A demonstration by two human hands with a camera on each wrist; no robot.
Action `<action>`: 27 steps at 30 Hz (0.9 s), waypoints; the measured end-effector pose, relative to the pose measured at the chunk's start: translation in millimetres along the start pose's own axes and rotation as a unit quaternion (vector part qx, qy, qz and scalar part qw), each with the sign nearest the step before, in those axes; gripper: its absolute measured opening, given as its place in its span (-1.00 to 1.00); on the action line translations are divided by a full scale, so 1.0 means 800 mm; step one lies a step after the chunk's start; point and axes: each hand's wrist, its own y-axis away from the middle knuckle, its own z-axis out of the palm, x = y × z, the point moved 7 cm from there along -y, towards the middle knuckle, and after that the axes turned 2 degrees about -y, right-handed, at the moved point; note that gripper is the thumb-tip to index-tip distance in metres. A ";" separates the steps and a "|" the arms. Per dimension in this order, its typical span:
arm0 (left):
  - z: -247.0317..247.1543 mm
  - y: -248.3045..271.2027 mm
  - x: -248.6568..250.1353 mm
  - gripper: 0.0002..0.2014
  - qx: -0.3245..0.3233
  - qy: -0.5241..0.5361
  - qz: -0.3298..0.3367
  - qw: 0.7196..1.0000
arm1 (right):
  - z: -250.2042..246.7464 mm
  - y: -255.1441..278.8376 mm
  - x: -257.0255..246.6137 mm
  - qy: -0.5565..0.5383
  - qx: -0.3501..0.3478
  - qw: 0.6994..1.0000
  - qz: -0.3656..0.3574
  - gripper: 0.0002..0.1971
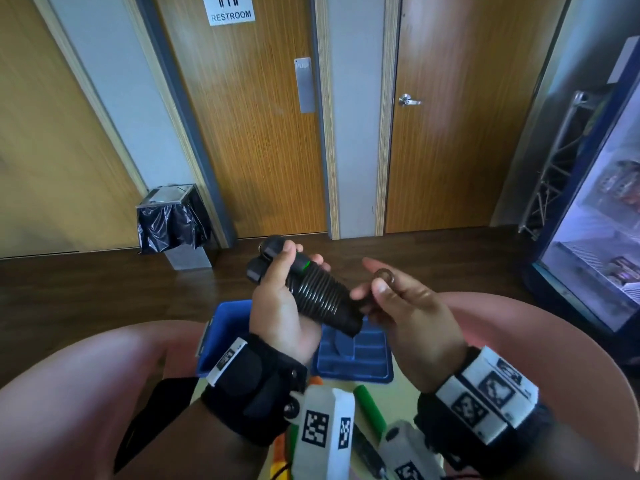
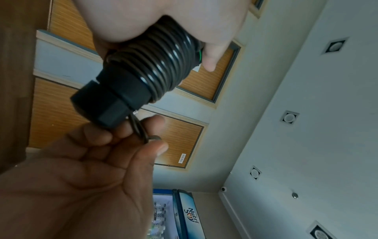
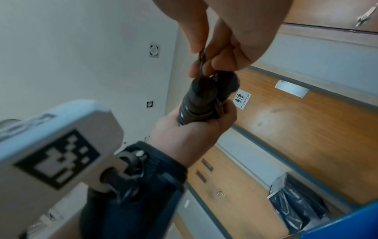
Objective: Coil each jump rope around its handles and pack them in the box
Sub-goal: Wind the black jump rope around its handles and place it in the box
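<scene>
On the left we see the blue box, its inside hidden behind our left hand, which wraps around the black jump rope, cord coiled tight around its paired handles, held above the box. To the right, our right hand pinches the cord's last loop between thumb and fingers. The blue lid lies beside the box, partly covered.

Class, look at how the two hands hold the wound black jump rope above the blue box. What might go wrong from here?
1. The right hand only pinches the last loop of cord; if it slips, the coils may spring loose.
2. The left hand holds both handles mid-air; a loosened grip could drop them beside the blue box.
</scene>
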 end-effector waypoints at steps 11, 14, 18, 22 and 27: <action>0.026 0.012 -0.022 -0.72 -0.023 -0.027 -0.022 0.999 | -0.012 0.012 -0.048 0.261 -0.048 0.954 -0.137 -0.78; 0.032 0.016 -0.024 -0.73 -0.039 -0.047 -0.013 0.998 | -0.014 0.014 -0.047 0.263 -0.057 0.958 -0.100 -0.74; 0.042 0.024 -0.019 -0.75 -0.057 -0.058 0.022 0.996 | -0.023 0.010 -0.043 0.196 -0.062 0.978 -0.031 -0.78; 0.053 0.030 -0.014 -0.83 -0.077 -0.062 0.043 0.994 | -0.030 0.006 -0.041 0.068 -0.023 0.997 0.011 -0.92; 0.055 0.030 -0.016 -0.89 -0.048 -0.079 0.064 0.994 | -0.029 0.008 -0.058 0.204 -0.019 0.975 -0.082 -0.86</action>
